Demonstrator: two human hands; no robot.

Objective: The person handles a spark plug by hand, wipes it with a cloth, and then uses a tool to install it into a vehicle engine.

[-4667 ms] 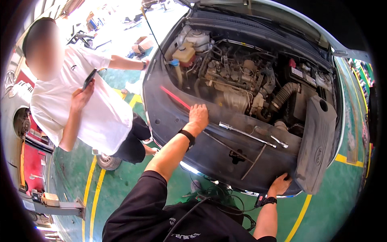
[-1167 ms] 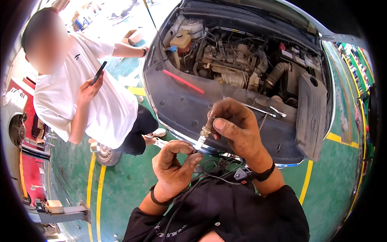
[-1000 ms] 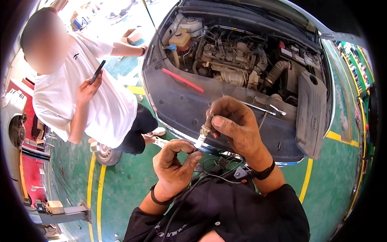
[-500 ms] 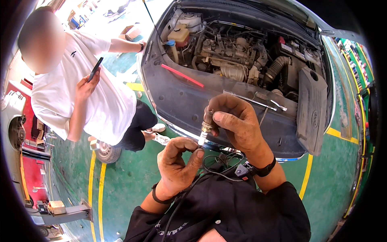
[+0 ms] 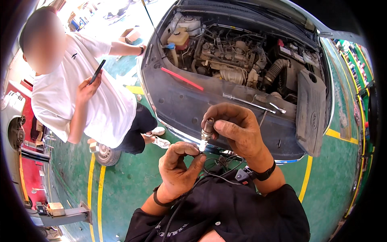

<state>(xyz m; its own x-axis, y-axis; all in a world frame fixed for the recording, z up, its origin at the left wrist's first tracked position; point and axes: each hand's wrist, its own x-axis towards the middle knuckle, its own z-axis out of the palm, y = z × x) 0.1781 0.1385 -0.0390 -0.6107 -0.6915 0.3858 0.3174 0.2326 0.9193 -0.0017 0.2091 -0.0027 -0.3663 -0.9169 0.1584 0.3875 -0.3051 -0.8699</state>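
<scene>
In front of the car, my right hand (image 5: 238, 133) pinches the dark metal end of a spark plug (image 5: 208, 128), its fingers curled around it. My left hand (image 5: 177, 167) is lower and to the left, thumb and fingertips closed on the plug's white ceramic end. Beyond my hands, a red bar (image 5: 181, 78) and a socket wrench with a long extension (image 5: 246, 102) lie on the black front panel (image 5: 173, 109). An engine (image 5: 229, 56) is exposed under the raised bonnet. A grey plastic cover (image 5: 310, 113) rests at the panel's right.
A person in a white T-shirt (image 5: 84, 105) stands at left with a phone (image 5: 98, 71), an arm reaching toward the car. Behind them are a wheel (image 5: 107, 155), another car (image 5: 12, 117) and a lift arm (image 5: 64, 216). Green floor (image 5: 330, 185) with yellow lines surrounds us.
My hands have left the front panel, where they were 4.7 seconds ago, and now hold the spark plug near my body. In the last half second the plug has shifted slightly downward.
</scene>
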